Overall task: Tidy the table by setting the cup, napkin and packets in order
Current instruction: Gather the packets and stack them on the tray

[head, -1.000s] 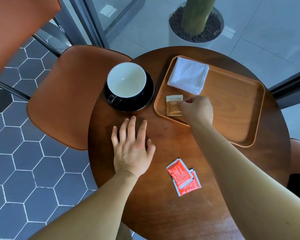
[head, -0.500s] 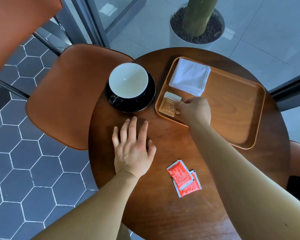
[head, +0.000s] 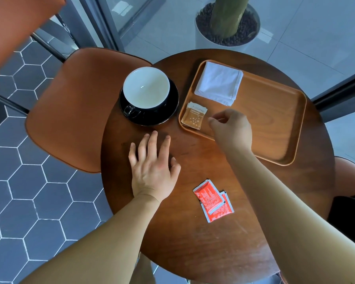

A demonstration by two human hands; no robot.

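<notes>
A white cup stands on a black saucer at the far left of the round wooden table. To its right lies a wooden tray holding a folded white napkin in its far-left corner and a brown packet in its near-left corner. My right hand hovers over the tray just right of the brown packet, fingers loosely bent, holding nothing. My left hand rests flat on the table below the cup. Two overlapping red packets lie on the table nearer me.
An orange chair seat sits against the table's left side, and another chair edge shows at the right. A potted plant stands on the floor beyond the table. Glass door frames run behind.
My right hand slid the brown packet toward the tray's near-left corner, let it go and drew back a little to the right. My left hand stayed flat on the table.
</notes>
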